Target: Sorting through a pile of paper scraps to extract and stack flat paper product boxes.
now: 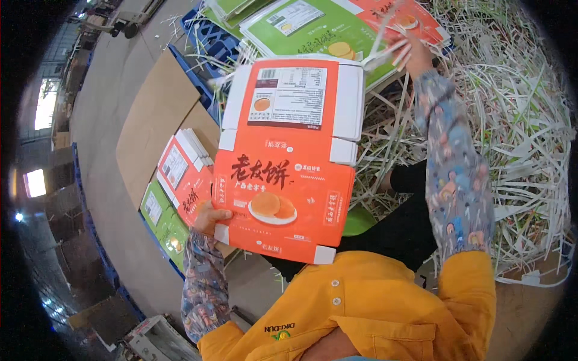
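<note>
My left hand (pixel 212 218) is closed on the lower left edge of a flat red carton blank (pixel 286 207), thumb on top. The blank is printed with a plate of round cakes and a white label panel, and has white flaps along its sides. More edges show under it, so it may be several blanks together. Up at the right, my right hand (pixel 415 55) has its fingers pinched around white paper strips (pixel 378 59), slightly blurred. Just beyond lie green carton blanks (pixel 313 33) and a red one (pixel 415 24).
A large heap of shredded paper strips (pixel 512 138) fills the right side. To the left, smaller stacks of red blanks (pixel 183 171) and green blanks (pixel 162 219) lie on brown cardboard (pixel 158 114). A blue plastic pallet (pixel 208 39) shows beneath the far stack.
</note>
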### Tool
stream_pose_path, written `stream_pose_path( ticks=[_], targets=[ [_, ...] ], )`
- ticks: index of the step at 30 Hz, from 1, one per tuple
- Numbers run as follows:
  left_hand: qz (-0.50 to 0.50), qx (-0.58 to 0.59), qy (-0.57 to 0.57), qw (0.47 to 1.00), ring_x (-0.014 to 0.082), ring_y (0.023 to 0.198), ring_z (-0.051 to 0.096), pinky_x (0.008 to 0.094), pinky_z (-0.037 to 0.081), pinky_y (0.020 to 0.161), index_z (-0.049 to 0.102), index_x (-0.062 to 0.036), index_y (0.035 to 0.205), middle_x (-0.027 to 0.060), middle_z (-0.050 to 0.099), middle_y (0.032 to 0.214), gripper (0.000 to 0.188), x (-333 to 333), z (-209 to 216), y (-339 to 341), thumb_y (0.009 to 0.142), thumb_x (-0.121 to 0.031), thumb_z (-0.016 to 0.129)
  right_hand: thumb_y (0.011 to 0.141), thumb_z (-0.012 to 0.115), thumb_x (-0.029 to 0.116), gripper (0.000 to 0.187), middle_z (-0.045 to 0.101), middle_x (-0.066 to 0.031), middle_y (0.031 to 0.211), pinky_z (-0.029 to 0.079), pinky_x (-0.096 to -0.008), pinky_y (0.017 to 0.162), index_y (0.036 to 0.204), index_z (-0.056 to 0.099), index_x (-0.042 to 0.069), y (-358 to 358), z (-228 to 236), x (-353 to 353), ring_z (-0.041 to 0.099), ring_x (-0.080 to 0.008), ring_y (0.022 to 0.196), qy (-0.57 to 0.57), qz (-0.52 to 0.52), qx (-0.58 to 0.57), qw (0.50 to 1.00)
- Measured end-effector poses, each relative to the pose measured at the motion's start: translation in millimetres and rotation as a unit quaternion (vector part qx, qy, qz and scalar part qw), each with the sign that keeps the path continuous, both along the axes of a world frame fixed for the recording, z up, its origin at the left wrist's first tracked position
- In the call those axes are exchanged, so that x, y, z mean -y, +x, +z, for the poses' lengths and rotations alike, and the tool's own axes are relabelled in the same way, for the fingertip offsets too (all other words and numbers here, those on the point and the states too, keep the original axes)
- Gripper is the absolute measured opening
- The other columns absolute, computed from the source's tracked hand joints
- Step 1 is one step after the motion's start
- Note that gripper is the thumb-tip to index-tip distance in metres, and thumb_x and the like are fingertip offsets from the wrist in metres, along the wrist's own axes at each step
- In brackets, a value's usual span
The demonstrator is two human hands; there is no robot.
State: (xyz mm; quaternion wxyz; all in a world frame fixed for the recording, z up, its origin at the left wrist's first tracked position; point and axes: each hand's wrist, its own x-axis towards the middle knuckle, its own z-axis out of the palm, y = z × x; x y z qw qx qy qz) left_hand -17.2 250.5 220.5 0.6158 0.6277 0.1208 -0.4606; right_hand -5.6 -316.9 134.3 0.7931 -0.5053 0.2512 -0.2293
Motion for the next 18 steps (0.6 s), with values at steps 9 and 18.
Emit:
stream_pose_path(
  ticks=[9, 18],
  targets=[
    [-0.062, 0.054, 0.002, 0.997, 0.0199, 0.099, 0.052, 0.0329, 0.041, 0.085, 0.044, -0.0008, 0.114, 0.0087, 0.055, 0.108, 0.061, 3.8, 13.0, 13.4, 0.058, -0.002, 0.068, 0.076, 0.05, 0.052, 0.047, 0.06, -0.0058, 0.075, 0.044, -0.0295, 0.063, 0.072, 0.062, 0.007, 55.0, -28.0, 74.5, 0.057, -0.0193, 0.065, -0.467, -0.146, -0.079, 0.868],
    [-0.116, 0.14, 0.117, 0.976, 0.0172, 0.084, 0.057, 0.0301, 0.045, 0.076, 0.053, 0.0011, 0.103, 0.0091, 0.06, 0.095, 0.044, 0.5, 93.3, 33.7, 0.061, 0.001, 0.066, 0.075, 0.046, 0.06, 0.055, 0.06, -0.0052, 0.077, 0.043, -0.0305, 0.062, 0.077, 0.062, 0.008, 48.1, -6.5, 62.0, 0.057, -0.0192, 0.064, -0.592, -0.138, -0.04, 0.793]
  ],
)
